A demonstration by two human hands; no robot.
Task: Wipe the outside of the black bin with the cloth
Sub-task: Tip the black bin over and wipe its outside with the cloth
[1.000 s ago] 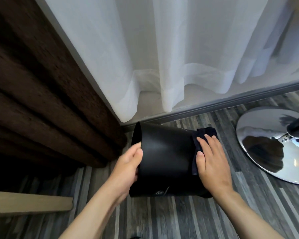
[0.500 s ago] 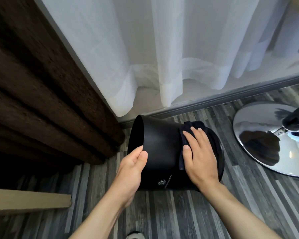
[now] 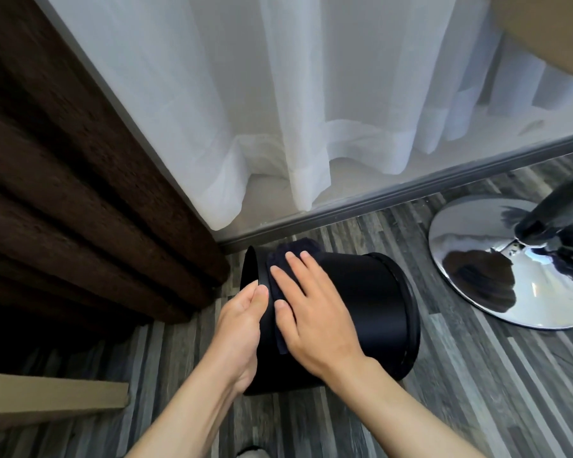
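Observation:
The black bin point(image 3: 364, 299) lies tipped on its side on the floor, its open mouth facing left and its base to the right. My left hand point(image 3: 239, 328) grips the rim at the mouth. My right hand point(image 3: 311, 315) lies flat on the bin's upper side near the mouth, fingers spread, pressing a dark cloth point(image 3: 291, 254) against the wall. Most of the cloth is hidden under the palm; only its far edge and a strip by the thumb show.
A brown curtain point(image 3: 80, 200) hangs at the left, a sheer white curtain point(image 3: 278, 110) behind the bin above a grey sill point(image 3: 394, 196). A chrome round chair base point(image 3: 497, 276) stands at the right. A beige board point(image 3: 47, 398) juts in at the lower left.
My right hand has slid the cloth leftward along the bin wall, from near the base toward the mouth. The bin has turned so its base rim now shows at the right.

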